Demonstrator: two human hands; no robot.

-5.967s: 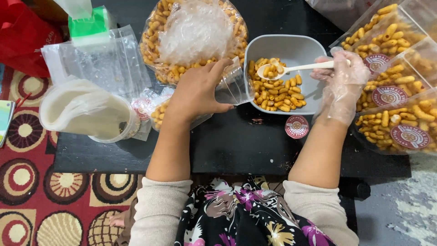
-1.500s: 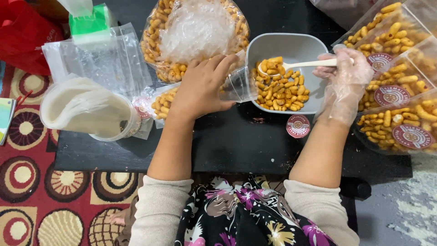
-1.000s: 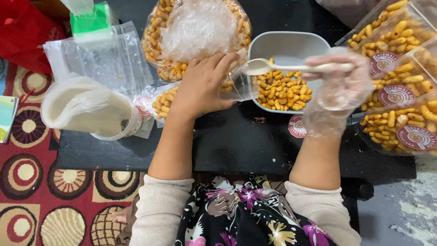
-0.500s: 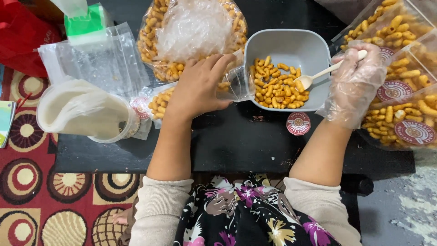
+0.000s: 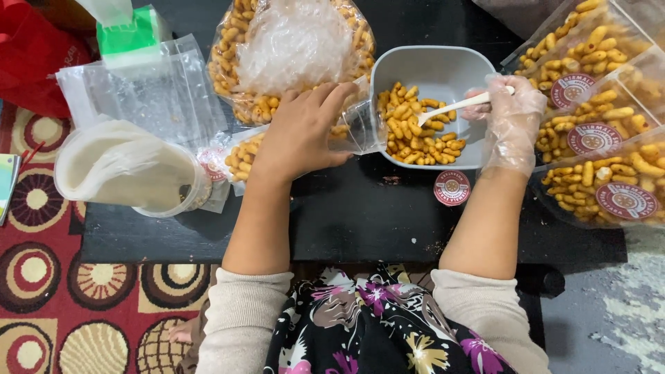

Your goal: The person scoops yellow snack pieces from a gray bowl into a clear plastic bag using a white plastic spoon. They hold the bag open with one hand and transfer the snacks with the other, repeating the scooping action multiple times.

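I see the white spoon (image 5: pixel 463 104) pinched in my right hand (image 5: pixel 511 118), which wears a thin clear glove; the fingers are curled round the handle end and the bowl of the spoon dips into the pile of golden snack sticks (image 5: pixel 419 133). Those sticks fill the near part of a grey square tub (image 5: pixel 443 66) on the black table (image 5: pixel 360 221).

My left hand (image 5: pixel 299 135) is bare and lies palm down, fingers curved and gripping a small clear pouch (image 5: pixel 350 128) whose open mouth touches the tub's left wall. The pouch lies flat under the hand and already holds some sticks at its far end, just left of my wrist.

Behind the hand sits a big clear bag (image 5: pixel 291 52) of the same snack. To the right, 3 filled packets (image 5: pixel 603 138) with round red labels lie stacked and overlapping, and 1 loose round sticker (image 5: pixel 451 188) lies on the table just in front of the tub. On the left are a pile of empty clear pouches (image 5: pixel 138 97), a green box (image 5: pixel 131 34) and a white roll in a clear cup (image 5: pixel 128 170).
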